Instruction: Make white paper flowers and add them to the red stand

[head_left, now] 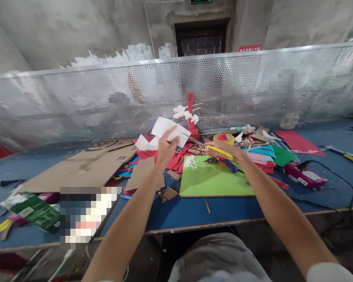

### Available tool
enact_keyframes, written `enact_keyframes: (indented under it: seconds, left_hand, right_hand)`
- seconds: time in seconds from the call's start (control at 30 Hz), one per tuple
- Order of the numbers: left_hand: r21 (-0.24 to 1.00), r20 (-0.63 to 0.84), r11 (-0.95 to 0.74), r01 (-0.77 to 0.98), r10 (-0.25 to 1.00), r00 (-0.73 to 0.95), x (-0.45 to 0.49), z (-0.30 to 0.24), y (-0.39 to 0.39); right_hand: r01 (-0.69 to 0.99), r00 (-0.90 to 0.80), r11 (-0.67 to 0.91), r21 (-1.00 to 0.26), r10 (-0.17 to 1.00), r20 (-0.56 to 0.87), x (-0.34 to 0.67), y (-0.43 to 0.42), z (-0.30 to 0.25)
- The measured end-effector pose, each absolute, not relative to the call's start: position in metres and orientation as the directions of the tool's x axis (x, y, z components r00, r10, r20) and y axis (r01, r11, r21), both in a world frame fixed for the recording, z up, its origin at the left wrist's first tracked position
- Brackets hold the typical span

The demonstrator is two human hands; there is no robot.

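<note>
My left hand (167, 145) is closed on a sheet of white paper (163, 126), held up above the craft scraps. In my right hand (225, 148) is a pair of scissors with yellow handles (219, 152); the blades reach left to the paper's right edge. Below my right hand lies a light green sheet (214, 182) bearing a small white cut-out (191, 162). A glue gun with a blue handle (230, 166) rests on that sheet. Behind the paper stands a red upright piece (190, 107) with white shapes on thin sticks.
A large cardboard sheet (85, 164) lies at the left, near a pixelated bright object (90, 215). Coloured paper (260, 151) and cardboard scraps (142, 172) crowd the middle. A purple box (306, 175) with a black cable sits at the right. A perforated metal screen (153, 94) runs along the back.
</note>
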State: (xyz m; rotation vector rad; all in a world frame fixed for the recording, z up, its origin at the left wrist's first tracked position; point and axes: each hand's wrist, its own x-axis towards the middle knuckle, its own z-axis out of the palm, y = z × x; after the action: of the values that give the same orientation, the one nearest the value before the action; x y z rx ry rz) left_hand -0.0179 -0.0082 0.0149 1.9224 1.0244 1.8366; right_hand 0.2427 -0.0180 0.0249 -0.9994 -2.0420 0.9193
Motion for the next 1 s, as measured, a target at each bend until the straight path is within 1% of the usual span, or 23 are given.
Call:
enact_keyframes:
  seconds: [0.1, 0.17, 0.37, 0.57, 0.73, 0.83, 0.9, 1.0]
  left_hand:
    - [0.651, 0.744, -0.699, 0.296, 0.665, -0.066, -0.0164, 0.0149, -0.0105]
    - [0.649, 0.745, -0.696, 0.307, 0.663, -0.072, -0.0160, 0.0148, -0.0109]
    - [0.654, 0.744, -0.689, 0.311, 0.661, -0.100, -0.0161, 0.0146, -0.0098]
    - [0.662, 0.736, -0.685, 0.304, 0.671, -0.092, -0.0165, 0.0142, -0.0084]
    - [0.643, 0.750, -0.692, 0.327, 0.656, -0.088, -0.0166, 0.0141, -0.0090]
    - [0.636, 0.754, -0.693, 0.340, 0.651, -0.084, -0.0171, 0.0137, -0.0084]
    - [0.634, 0.755, -0.694, 0.342, 0.650, -0.081, -0.0178, 0.0129, -0.0073]
    - [0.622, 0.763, -0.696, 0.358, 0.642, -0.078, -0.0188, 0.0116, -0.0049]
  right_hand:
    - [0.442, -0.570, 0.524, -0.729, 0.791, 0.223, 0.2370, -0.0181, 0.0256]
    - [0.467, -0.557, 0.540, -0.700, 0.795, 0.241, 0.2352, -0.0178, 0.0254]
    - [0.477, -0.570, 0.548, -0.687, 0.788, 0.233, 0.2355, -0.0186, 0.0251]
    - [0.477, -0.550, 0.580, -0.660, 0.783, 0.290, 0.2345, -0.0200, 0.0260]
    - [0.471, -0.552, 0.586, -0.660, 0.779, 0.297, 0.2331, -0.0150, 0.0245]
    - [0.498, -0.530, 0.590, -0.635, 0.787, 0.316, 0.2317, -0.0157, 0.0257]
    - [0.532, -0.519, 0.579, -0.618, 0.800, 0.302, 0.2318, -0.0188, 0.0281]
    - [0.562, -0.530, 0.543, -0.624, 0.816, 0.233, 0.2337, -0.0222, 0.0319]
